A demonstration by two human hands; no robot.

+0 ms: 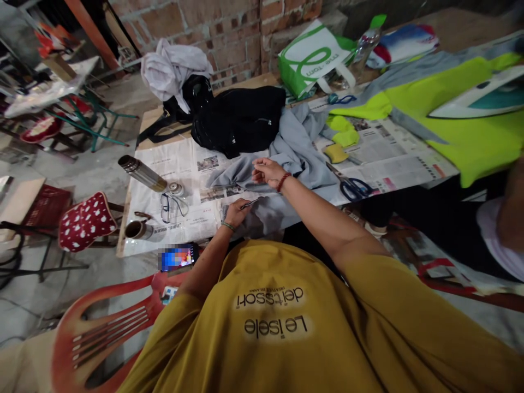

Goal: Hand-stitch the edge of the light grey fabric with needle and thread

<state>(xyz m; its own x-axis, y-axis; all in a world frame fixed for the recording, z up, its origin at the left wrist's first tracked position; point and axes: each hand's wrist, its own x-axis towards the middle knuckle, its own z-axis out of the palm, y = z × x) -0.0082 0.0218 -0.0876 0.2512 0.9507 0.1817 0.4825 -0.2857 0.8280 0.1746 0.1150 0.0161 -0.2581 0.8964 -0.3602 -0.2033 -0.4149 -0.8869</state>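
- Handling the grey cloth [315, 169] looks like the step in hand; it's bunched on the desk [150, 119], under and around both grips.
- Left hand [237, 213]: narrow grip on a slim dark tool [250, 203], can't make out what kind.
- Right hand [268, 172]: fingers curled near the thumb, can't tell if anything's pinched there.
- Next move calls for keeping that tool's tip clear of the right fingers and loose folds, imo.
- Pose: left grip sits low near the body; right arm angles inward, its grip farther forward.
- Scissors [355, 188] lie right of the right grip, black bag [241, 117] beyond it.
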